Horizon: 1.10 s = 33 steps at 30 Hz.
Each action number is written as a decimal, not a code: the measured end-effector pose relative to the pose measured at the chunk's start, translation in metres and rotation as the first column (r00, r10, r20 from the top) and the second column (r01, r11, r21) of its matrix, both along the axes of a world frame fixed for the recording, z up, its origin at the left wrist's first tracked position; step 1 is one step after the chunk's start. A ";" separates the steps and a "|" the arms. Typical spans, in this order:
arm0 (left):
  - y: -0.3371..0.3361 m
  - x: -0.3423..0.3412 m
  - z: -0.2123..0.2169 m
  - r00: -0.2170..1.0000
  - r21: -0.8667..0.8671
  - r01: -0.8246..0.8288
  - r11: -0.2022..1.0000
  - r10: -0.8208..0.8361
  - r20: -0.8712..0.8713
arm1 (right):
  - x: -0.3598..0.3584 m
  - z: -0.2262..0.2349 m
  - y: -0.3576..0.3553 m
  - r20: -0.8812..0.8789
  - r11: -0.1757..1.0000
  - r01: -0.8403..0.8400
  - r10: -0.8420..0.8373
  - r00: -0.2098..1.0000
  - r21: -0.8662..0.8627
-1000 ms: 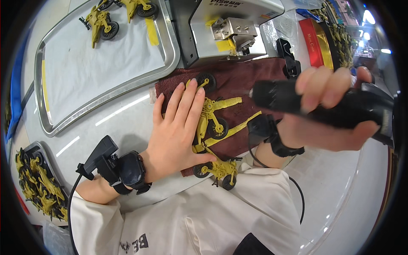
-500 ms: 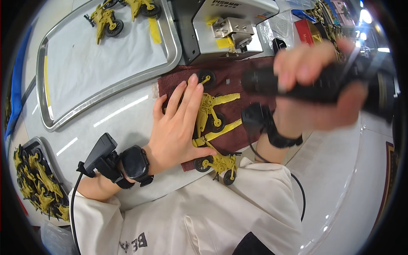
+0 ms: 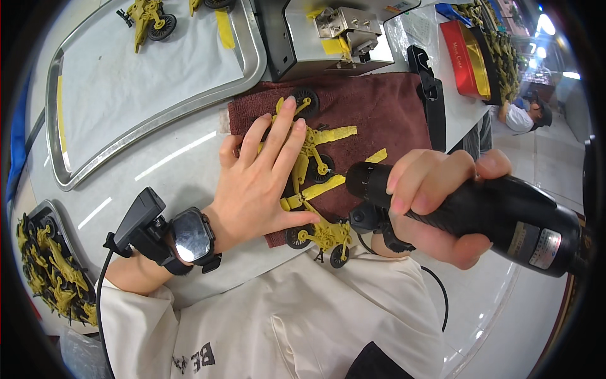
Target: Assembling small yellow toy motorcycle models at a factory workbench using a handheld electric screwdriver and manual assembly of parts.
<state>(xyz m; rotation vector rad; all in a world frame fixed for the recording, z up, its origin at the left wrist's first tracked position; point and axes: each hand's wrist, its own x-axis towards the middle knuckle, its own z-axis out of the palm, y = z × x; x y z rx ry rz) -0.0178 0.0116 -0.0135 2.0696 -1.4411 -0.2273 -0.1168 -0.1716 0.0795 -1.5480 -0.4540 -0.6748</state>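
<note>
**Left hand pins toy bikes, right grips driver**

The worktop (image 3: 189, 161) carries a steel tray (image 3: 252, 57) and a maroon cloth (image 3: 379, 107). On the cloth lie yellow toy bikes (image 3: 312, 155). The left hand (image 3: 262, 183) lies flat, fingers spread, pressing them down. The right hand (image 3: 442, 202) is wrapped tight around a black power driver (image 3: 505, 218), held just above the cloth's near edge.

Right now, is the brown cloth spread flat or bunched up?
Spread flat. The brown cloth lies open on the table with yellow toy parts on it, the left hand pressing them down.
</note>
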 end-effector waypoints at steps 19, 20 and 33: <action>-0.003 0.002 0.003 1.000 0.019 0.016 1.000 -0.016 0.010 | -0.003 -0.016 -0.004 -0.044 0.994 0.097 -0.095 0.994 0.047; -0.004 0.002 0.003 1.000 0.018 0.018 1.000 -0.018 0.010 | -0.002 -0.014 -0.007 -0.065 0.998 0.066 -0.066 0.996 0.004; -0.003 0.002 0.004 0.999 0.005 0.017 1.000 -0.017 0.028 | 0.034 0.031 -0.026 0.056 0.992 0.123 -0.122 0.991 -0.004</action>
